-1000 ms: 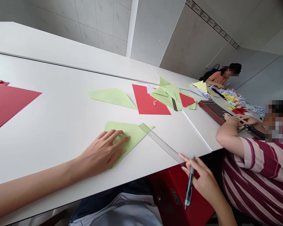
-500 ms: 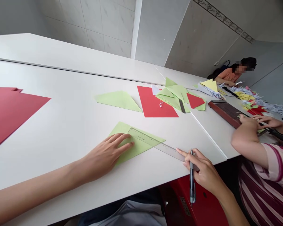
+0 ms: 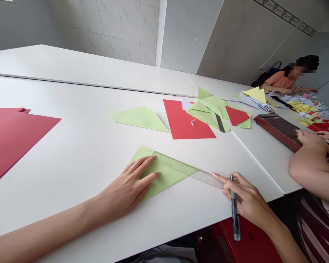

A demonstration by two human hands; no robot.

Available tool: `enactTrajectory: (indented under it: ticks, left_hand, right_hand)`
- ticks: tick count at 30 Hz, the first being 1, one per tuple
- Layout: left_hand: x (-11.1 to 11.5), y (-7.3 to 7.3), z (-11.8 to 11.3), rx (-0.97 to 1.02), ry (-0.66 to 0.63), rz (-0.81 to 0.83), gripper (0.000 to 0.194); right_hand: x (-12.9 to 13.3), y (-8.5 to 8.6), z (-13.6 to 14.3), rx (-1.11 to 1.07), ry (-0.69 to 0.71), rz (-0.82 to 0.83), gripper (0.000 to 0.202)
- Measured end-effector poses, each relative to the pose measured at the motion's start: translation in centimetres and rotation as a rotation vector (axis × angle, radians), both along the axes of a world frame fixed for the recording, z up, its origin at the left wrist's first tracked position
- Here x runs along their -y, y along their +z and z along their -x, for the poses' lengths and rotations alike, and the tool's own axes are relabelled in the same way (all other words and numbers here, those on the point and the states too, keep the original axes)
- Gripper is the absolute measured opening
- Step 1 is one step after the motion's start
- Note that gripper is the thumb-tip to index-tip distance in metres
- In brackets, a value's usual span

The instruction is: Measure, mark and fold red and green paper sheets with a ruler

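A light green paper triangle (image 3: 164, 182) lies on the white table in front of me. My left hand (image 3: 138, 175) rests on it with fingers spread, fingertips by the left end of a clear plastic ruler (image 3: 181, 168). The ruler lies along the triangle's upper edge and runs past its right tip. My right hand (image 3: 244, 199) grips the ruler's right end, index finger stretched along it. That same hand also carries a dark pen (image 3: 234, 212), pointing down over the table's front edge.
Red sheets (image 3: 19, 135) lie at the left. Farther back are another green piece (image 3: 141, 118), a red sheet (image 3: 186, 124) and a green paper pile (image 3: 205, 109). A co-worker's arm (image 3: 309, 157) reaches over a paper trimmer (image 3: 279, 129); another person (image 3: 279, 80) sits beyond cut scraps.
The ruler's right end has swung up a little, so its top edge now meets the triangle's tip. My view has shifted slightly. Both hands keep their places on paper and ruler.
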State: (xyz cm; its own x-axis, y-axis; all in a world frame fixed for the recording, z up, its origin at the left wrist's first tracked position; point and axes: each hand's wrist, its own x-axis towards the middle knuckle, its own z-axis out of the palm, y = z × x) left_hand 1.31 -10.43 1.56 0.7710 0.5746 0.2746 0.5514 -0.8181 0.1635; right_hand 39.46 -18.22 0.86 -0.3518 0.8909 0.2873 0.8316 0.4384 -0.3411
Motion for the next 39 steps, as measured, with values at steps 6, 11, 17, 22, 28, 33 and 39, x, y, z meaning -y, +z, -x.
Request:
enactTrajectory:
  ticks: [6,11,17,22,28,33,39]
  left_hand:
    - [-0.2,-0.1,0.0,-0.021,0.006,-0.008,0.034]
    - [-0.7,-0.2,0.1,-0.018,-0.029,-0.092,0.035]
    - [-1.2,0.2,0.2,-0.030,-0.067,-0.216,0.035]
    - [-1.5,0.0,0.0,-0.002,-0.092,-0.323,0.033]
    - [-1.8,-0.3,0.0,0.053,-0.076,-0.338,0.034]
    - [-1.7,0.0,-0.1,0.056,-0.066,-0.294,0.033]
    - [-1.1,-0.6,-0.4,0.030,0.014,-0.224,0.050]
  right_hand:
    - [-0.2,0.1,0.1,0.014,-0.001,-0.009,0.026]
    - [-0.5,0.4,0.0,0.055,0.000,0.009,0.050]
    - [-1.1,1.0,-0.1,0.034,0.032,0.037,0.061]
    - [-1.4,1.2,-0.2,0.014,0.050,0.048,0.062]
    - [-1.5,1.3,-0.3,0.016,0.061,0.041,0.062]
    - [-1.4,1.2,-0.2,0.018,0.069,0.015,0.059]
    - [-0.3,0.5,-0.3,-0.053,0.044,-0.002,0.025]
